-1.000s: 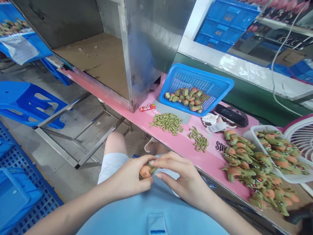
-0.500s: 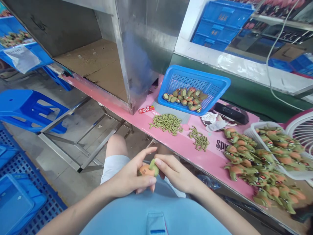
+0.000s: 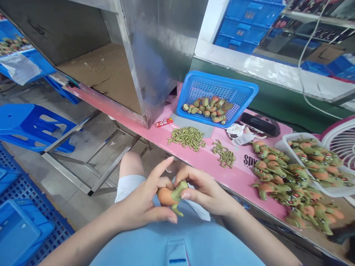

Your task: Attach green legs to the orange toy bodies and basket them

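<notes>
Over my lap, both hands hold one small rubber toy figure [image 3: 171, 196] with an orange body and green limbs. My left hand [image 3: 144, 201] cradles the orange body, its index finger stretched out. My right hand [image 3: 201, 190] pinches a green limb at the toy's top. Ahead on the pink table [image 3: 199, 162] lie two heaps of loose small green parts [image 3: 187, 137] [image 3: 224, 156]. A large heap of finished green-and-orange figures [image 3: 288, 184] lies at the right.
A blue basket [image 3: 215, 101] with several figures stands at the table's back. A white basket [image 3: 318, 166] of figures and a fan [image 3: 341, 144] sit at the right. A steel cabinet [image 3: 133, 55] occupies the table's left. Blue stool [image 3: 30, 125] and crates [image 3: 19, 225] stand on the floor.
The toy has been turned in my hands, so its orange body and green limb show more. My left index finger has lifted off it. My head has shifted slightly.
</notes>
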